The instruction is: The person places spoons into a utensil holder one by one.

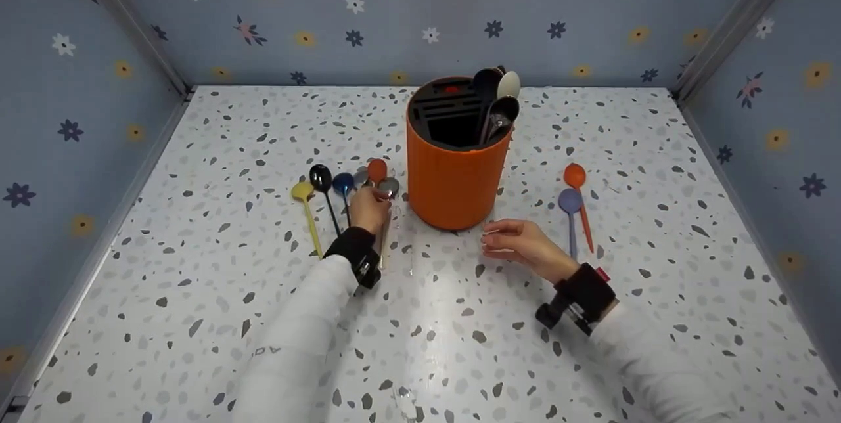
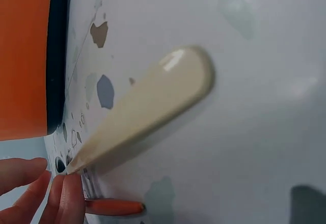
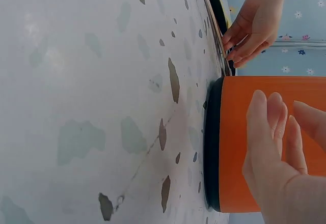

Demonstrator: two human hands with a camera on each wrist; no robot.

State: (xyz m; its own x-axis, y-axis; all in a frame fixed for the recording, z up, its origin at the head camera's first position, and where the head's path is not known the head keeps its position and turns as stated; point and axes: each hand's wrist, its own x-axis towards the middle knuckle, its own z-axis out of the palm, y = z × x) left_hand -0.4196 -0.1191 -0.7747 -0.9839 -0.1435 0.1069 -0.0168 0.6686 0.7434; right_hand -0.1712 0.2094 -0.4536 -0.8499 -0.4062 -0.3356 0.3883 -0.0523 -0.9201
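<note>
My left hand (image 1: 370, 208) is over a row of spoons left of the orange utensil holder (image 1: 453, 180). Its fingertips pinch a spoon with a cream handle (image 2: 153, 102), which slants toward the left wrist camera; the fingers partly hide the grip. By those fingers lie a red spoon (image 1: 377, 170) and a grey spoon bowl (image 1: 389, 188). Further left are blue (image 1: 343, 183), black (image 1: 320, 177) and yellow (image 1: 303, 191) spoons. Just right of the holder's base, my right hand (image 1: 525, 247) hovers with relaxed, parted fingers and nothing in them.
Black (image 1: 504, 108) and white (image 1: 508, 85) spoons stand in the holder's right side, by its slotted black top. An orange spoon (image 1: 575, 176) and a purple spoon (image 1: 570, 201) lie to the right on the speckled table (image 1: 460, 357). Flowered panels (image 1: 420, 9) enclose the back and sides.
</note>
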